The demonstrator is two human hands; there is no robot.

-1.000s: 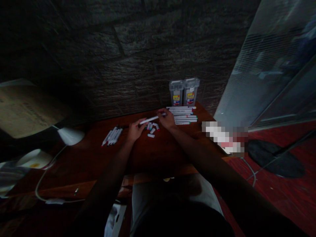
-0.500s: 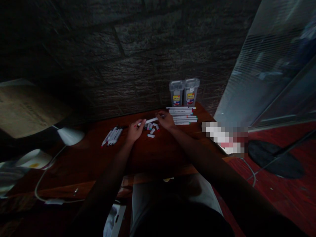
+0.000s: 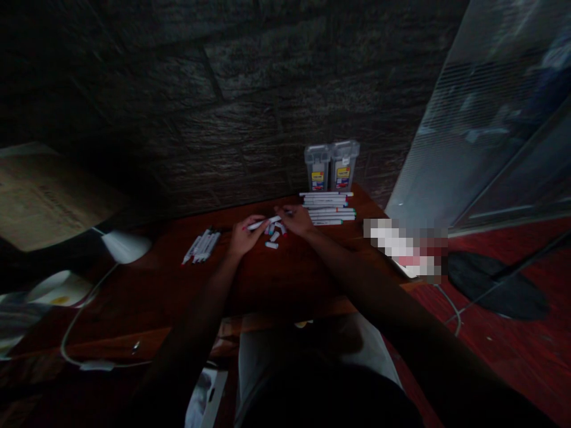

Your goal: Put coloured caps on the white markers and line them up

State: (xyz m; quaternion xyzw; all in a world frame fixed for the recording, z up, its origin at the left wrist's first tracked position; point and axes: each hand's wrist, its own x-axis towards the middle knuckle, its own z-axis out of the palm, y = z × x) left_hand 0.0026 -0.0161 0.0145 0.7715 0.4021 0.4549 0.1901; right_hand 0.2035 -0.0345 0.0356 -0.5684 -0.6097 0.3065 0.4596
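My left hand [image 3: 243, 239] is closed around a white marker [image 3: 262, 224], held nearly level just above the wooden table. At the marker's right end, the fingers of my right hand [image 3: 298, 221] are pinched together; the dark picture blurs their exact grip. Below and between my hands lies a small heap of white marker caps [image 3: 272, 244] with coloured ends. Several white markers [image 3: 328, 216] with coloured ends lie in a stack just right of my right hand. Another bunch of markers [image 3: 203, 245] rests to the left of my left hand.
Two clear plastic cases [image 3: 332, 166] with yellow labels stand at the back against the stone wall. On the left are a lamp [image 3: 127, 245] with its cable, a paper cup [image 3: 62, 287] and a brown paper bag [image 3: 49, 196]. A blurred-out item [image 3: 404, 249] sits at the right edge.
My right hand has moved slightly left, closer to my left hand, and its fingers cover more of the marker's right end. The marker tilts a little differently.
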